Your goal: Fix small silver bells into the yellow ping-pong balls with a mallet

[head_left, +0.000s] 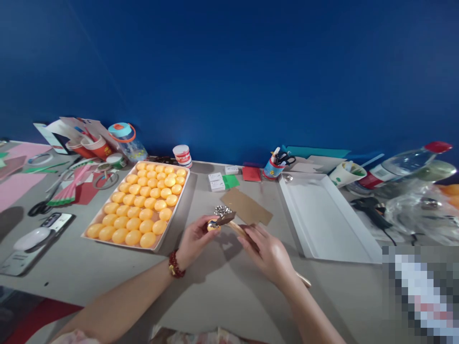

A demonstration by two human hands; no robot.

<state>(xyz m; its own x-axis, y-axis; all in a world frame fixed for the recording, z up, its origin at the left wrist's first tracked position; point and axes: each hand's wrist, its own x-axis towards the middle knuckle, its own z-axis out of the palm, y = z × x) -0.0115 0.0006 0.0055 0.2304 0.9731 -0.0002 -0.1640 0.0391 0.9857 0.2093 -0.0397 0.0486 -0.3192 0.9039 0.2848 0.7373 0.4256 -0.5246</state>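
Note:
My left hand [197, 239] pinches a small yellow-orange ball [214, 228] that has shiny metal on its upper side. My right hand [268, 253] is wrapped round the wooden handle [238, 229] of what looks like a hammer, whose dark head [225, 219] is at the ball's upper edge; whether the two touch I cannot tell. Just behind is a small heap of shiny silver pieces [223, 210], too small to name. To the left, a shallow box [157, 248] holds rows of similar yellow-orange balls [134, 210].
A brown cardboard piece [247, 205] and small white boxes [216, 182] lie beyond my hands. On the right are a white tray [333, 215], a glue gun [371, 212] and a plastic bottle [401, 165]. A phone [53, 234] and black-handled scissors [39, 208] lie left.

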